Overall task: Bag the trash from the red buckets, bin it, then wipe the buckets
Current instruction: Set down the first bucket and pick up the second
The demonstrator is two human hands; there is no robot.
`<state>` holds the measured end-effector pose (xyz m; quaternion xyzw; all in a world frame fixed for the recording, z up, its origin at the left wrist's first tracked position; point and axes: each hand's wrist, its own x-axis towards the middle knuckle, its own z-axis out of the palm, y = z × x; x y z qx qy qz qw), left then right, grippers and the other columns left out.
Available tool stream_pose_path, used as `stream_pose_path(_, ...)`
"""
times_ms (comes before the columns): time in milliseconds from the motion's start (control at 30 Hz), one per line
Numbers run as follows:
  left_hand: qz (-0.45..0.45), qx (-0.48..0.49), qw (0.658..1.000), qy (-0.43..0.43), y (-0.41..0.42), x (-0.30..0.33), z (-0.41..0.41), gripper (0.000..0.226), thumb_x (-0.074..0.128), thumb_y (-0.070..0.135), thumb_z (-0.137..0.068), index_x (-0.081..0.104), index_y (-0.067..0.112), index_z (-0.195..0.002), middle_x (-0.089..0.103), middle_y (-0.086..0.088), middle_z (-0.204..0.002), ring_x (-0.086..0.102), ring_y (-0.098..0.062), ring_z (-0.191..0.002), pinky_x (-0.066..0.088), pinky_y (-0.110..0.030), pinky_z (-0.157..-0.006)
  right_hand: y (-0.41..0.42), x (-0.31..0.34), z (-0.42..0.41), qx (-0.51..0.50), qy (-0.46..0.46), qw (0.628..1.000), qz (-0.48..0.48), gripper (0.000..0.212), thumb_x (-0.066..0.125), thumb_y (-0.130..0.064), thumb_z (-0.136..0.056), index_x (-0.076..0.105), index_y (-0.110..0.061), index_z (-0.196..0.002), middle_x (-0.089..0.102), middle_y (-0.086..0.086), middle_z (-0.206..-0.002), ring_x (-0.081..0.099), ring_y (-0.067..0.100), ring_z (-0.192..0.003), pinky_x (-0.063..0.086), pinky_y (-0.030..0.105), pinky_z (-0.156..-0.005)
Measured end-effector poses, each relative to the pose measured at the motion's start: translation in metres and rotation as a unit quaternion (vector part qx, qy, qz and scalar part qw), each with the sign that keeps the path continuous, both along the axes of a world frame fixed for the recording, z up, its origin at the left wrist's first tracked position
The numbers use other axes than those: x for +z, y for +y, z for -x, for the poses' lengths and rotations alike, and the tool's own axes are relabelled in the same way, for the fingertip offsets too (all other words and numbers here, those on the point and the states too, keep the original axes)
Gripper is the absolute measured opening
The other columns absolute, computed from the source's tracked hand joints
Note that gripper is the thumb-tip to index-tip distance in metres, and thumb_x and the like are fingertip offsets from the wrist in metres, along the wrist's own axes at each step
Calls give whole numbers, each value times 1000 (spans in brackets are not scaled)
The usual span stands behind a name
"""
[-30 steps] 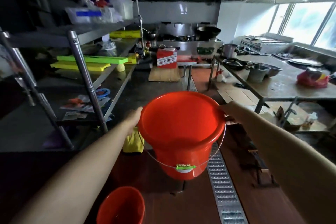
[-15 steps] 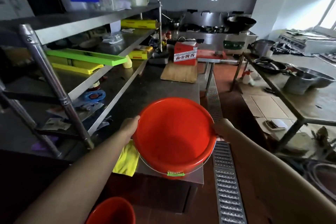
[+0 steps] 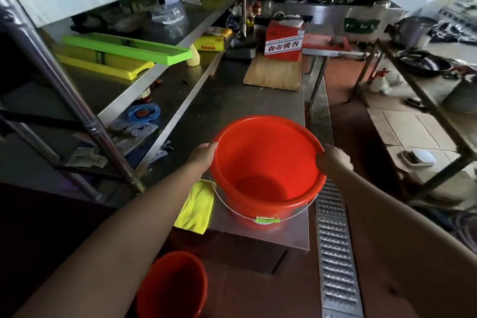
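A red bucket point(image 3: 265, 162) stands upright at the near end of the steel counter point(image 3: 232, 95), its inside bare and its wire handle hanging down the front. My left hand point(image 3: 204, 156) grips the rim on the left side. My right hand point(image 3: 334, 159) grips the rim on the right. A yellow cloth point(image 3: 196, 208) lies on the counter just left of the bucket, partly over the edge. A second red bucket point(image 3: 173, 286) stands on the floor below, near my left forearm.
Steel shelves point(image 3: 144, 67) on the left hold green and yellow trays, wrap boxes and packets. A wooden board point(image 3: 273, 72) and a red carton point(image 3: 284, 39) sit further along the counter. A metal floor drain point(image 3: 333, 240) runs on the right, beside another steel table point(image 3: 423, 100).
The bucket came down from mid-air, turned upright and now stands on the counter's near end. Both hands stayed on its rim, and the view moved closer to the counter.
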<state>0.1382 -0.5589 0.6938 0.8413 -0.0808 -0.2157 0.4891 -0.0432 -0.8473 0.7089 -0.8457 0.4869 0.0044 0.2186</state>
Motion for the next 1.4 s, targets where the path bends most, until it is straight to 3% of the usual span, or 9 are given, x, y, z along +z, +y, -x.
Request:
stream_pose_path(300, -123, -126, 977, -121, 50, 35, -19, 44, 44, 35, -99, 55, 11, -134, 58, -8, -135, 52, -25, -124, 39, -31, -100, 100, 49, -47, 123, -142, 980, 63, 32, 51, -23, -95, 69, -12, -118, 65, 18, -124, 59, 38, -114, 49, 40, -93)
stream_pose_path(533, -178, -153, 955, -180, 122, -5, -30, 41, 46, 24, -97, 57, 9, -133, 58, -12, -135, 52, -24, -125, 38, -29, -103, 258, 34, -104, 231, -303, 923, 57, 20, 54, -12, -95, 68, -4, -106, 65, 20, -108, 62, 42, -97, 49, 46, -78)
stream_pose_path(700, -175, -132, 960, -173, 162, -44, -24, 40, 42, 18, -96, 60, 6, -130, 58, -15, -134, 50, -25, -127, 31, -25, -104, 329, -20, -122, 280, -276, 919, 4, 18, 53, -8, -94, 67, -3, -105, 62, 18, -103, 61, 41, -95, 49, 47, -78)
stream_pose_path(867, -156, -193, 960, -133, 186, -93, -23, 46, 34, 22, -79, 69, -5, -94, 68, -25, -103, 62, -36, -102, 43, -38, -86, 347, -105, -124, 197, -156, 962, -105, 36, 51, -15, -96, 61, -11, -130, 60, 13, -132, 58, 33, -119, 48, 40, -99)
stream_pose_path(967, -190, -215, 952, -108, 184, -140, -26, 30, 45, 13, -93, 65, 4, -113, 62, -16, -120, 56, -30, -116, 43, -36, -96, 335, -153, -128, 148, -101, 973, -149, 45, 55, -17, -96, 53, -9, -141, 55, 14, -142, 53, 29, -128, 42, 33, -104)
stream_pose_path(1133, -281, -267, 903, -187, 162, -214, -42, 48, 39, 29, -100, 37, 24, -148, 23, -11, -159, 17, -22, -147, 23, -31, -114, 309, -214, -155, 88, -60, 979, -175, 58, 58, -19, -97, 39, -4, -150, 50, 18, -145, 47, 32, -133, 34, 30, -105)
stream_pose_path(1200, -291, -246, 908, -174, 153, -233, -47, 48, 43, 30, -98, 40, 27, -146, 21, -13, -159, 23, -25, -144, 26, -32, -111, 301, -231, -168, 58, -66, 980, -177, 61, 59, -20, -96, 37, -6, -151, 52, 19, -144, 49, 33, -131, 36, 31, -104)
stream_pose_path(1300, -286, -230, 912, -182, 154, -255, -46, 49, 47, 29, -95, 45, 25, -143, 41, -12, -142, 42, -31, -126, 36, -36, -103, 294, -249, -188, -3, -82, 976, -200, 66, 62, -27, -95, 35, -12, -153, 54, 15, -144, 53, 34, -129, 40, 32, -101)
stream_pose_path(1400, -268, -217, 914, -216, 165, -268, -40, 50, 47, 28, -93, 46, 26, -143, 46, -10, -132, 45, -30, -122, 40, -39, -102, 288, -262, -205, -55, -98, 970, -217, 60, 66, -35, -93, 47, -11, -144, 62, 14, -133, 59, 33, -121, 47, 35, -97)
